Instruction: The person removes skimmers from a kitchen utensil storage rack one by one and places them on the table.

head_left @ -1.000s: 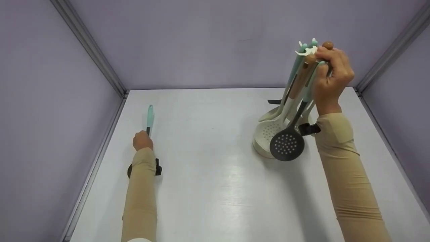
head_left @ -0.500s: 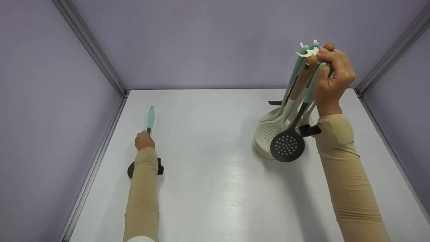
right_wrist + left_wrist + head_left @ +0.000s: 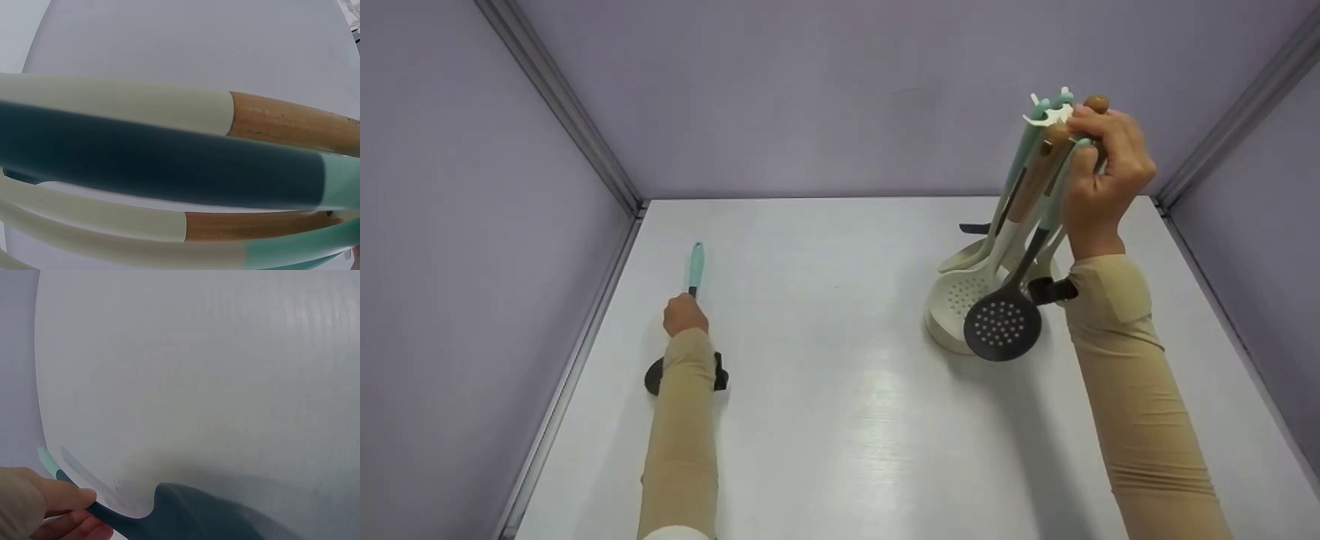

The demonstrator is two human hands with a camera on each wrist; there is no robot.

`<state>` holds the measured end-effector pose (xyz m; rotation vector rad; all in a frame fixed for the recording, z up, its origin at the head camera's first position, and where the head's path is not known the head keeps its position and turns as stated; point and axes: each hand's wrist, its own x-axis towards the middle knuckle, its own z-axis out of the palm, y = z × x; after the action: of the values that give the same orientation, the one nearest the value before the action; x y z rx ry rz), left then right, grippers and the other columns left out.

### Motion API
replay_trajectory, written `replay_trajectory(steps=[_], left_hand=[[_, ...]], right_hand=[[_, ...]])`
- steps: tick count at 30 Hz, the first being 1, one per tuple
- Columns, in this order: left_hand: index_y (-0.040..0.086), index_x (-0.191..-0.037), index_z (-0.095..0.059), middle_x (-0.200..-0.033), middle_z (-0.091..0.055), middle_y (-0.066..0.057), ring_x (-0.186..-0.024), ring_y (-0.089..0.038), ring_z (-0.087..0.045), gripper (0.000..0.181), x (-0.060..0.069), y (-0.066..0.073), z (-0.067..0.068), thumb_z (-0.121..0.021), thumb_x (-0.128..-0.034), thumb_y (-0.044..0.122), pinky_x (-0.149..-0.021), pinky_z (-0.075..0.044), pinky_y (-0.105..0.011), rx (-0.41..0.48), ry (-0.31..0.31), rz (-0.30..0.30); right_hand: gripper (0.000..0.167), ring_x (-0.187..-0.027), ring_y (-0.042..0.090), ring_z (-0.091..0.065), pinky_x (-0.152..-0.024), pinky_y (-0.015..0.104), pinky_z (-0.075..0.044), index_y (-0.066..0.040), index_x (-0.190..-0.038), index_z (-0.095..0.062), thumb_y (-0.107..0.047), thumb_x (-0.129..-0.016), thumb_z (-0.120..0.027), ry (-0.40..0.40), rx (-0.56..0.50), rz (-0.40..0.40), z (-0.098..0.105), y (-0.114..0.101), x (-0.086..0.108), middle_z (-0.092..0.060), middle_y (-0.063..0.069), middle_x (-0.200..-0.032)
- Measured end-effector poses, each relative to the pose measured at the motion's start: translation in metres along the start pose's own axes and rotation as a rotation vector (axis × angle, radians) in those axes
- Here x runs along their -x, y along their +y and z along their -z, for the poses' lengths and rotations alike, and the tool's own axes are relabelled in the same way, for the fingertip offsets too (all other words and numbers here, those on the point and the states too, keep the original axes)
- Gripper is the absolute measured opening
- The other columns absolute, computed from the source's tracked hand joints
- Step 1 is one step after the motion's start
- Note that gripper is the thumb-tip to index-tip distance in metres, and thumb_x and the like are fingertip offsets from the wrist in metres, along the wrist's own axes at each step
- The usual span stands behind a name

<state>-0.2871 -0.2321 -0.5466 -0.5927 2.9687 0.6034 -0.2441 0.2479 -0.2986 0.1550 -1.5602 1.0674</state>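
The mint-handled utensil (image 3: 191, 514) is over on the person's left, above the white table (image 3: 825, 420), its dark head nearest us, peeking out beside the tan left sleeve (image 3: 679, 442). A black wrist device (image 3: 721, 372) juts from that sleeve's other side. Just beyond, here's the left hand (image 3: 685, 313), pinching the dark shaft, thumb on one side and fingers on the other in the left wrist view! The mint grip points away, toward the far edge; whether the head touches the tabletop, I can't tell.

Across to the right, a dark slotted skimmer (image 3: 1003, 325) hangs in front, overlapping a cream slotted skimmer (image 3: 960, 289) just behind it. Their round pale base (image 3: 949, 339) sits below on the table. Farther up, mint and wood handles lean together, and the right wrist view is packed with them, dark-and-mint crossing in front of cream-and-wood. And there's the right hand (image 3: 1106, 169), fingers bent and gripping at the top of the utensil rack (image 3: 1057, 116), a mint handle end between thumb and forefinger! A dark flat tip (image 3: 974, 228) pokes out behind the bunch. Farthest of all, the lilac back wall (image 3: 825, 97).
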Motion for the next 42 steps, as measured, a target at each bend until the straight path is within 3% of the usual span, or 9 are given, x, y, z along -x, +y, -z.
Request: replay_trajectory(steps=[10,23,30,33,42], left_hand=[[-0.015,-0.109,-0.061,-0.106,-0.067,-0.033,-0.099,-0.042,-0.068,0.023,0.001,-0.004,-0.005,-0.046,-0.0946,-0.005,-0.080,-0.060,-0.045,-0.043,0.010,0.025],[-0.015,-0.112,-0.060,-0.108,-0.066,-0.033,-0.101,-0.041,-0.068,0.025,0.003,-0.006,-0.004,-0.044,-0.0961,-0.004,-0.082,-0.059,-0.045,-0.040,-0.001,0.035],[-0.017,-0.113,-0.059,-0.111,-0.062,-0.034,-0.108,-0.042,-0.062,0.027,0.004,-0.007,-0.007,-0.043,-0.0964,-0.003,-0.085,-0.058,-0.045,-0.063,-0.007,0.026],[-0.017,-0.115,-0.057,-0.114,-0.057,-0.032,-0.112,-0.042,-0.057,0.028,0.006,-0.005,-0.008,-0.045,-0.0946,-0.002,-0.088,-0.056,-0.047,-0.042,0.024,0.003],[-0.018,-0.111,-0.060,-0.110,-0.058,-0.033,-0.106,-0.046,-0.059,0.026,0.014,0.020,-0.006,-0.051,-0.0895,-0.005,-0.086,-0.055,-0.050,0.029,0.136,-0.160]], right_hand=[[0.033,-0.089,0.018,-0.065,-0.088,0.019,-0.049,0.010,-0.080,-0.068,-0.013,-0.078,-0.045,-0.011,-0.008,0.008,-0.003,-0.007,0.002,-0.070,0.028,-0.089],[0.033,-0.090,0.031,-0.064,-0.089,0.020,-0.049,0.010,-0.081,-0.068,-0.012,-0.079,-0.044,-0.020,0.003,0.009,-0.004,-0.008,0.002,-0.069,0.028,-0.089],[0.033,-0.091,0.021,-0.065,-0.091,0.021,-0.049,0.010,-0.081,-0.068,-0.014,-0.078,-0.045,-0.024,-0.002,-0.003,-0.004,-0.005,0.002,-0.070,0.027,-0.089],[0.034,-0.092,0.017,-0.065,-0.093,0.021,-0.049,0.010,-0.081,-0.068,-0.014,-0.078,-0.045,-0.028,-0.002,-0.006,-0.004,-0.004,0.002,-0.070,0.028,-0.090],[0.030,-0.091,-0.001,-0.062,-0.090,0.019,-0.049,0.011,-0.081,-0.069,-0.007,-0.079,-0.045,-0.058,-0.014,-0.013,-0.001,-0.003,-0.002,-0.071,0.027,-0.091]])
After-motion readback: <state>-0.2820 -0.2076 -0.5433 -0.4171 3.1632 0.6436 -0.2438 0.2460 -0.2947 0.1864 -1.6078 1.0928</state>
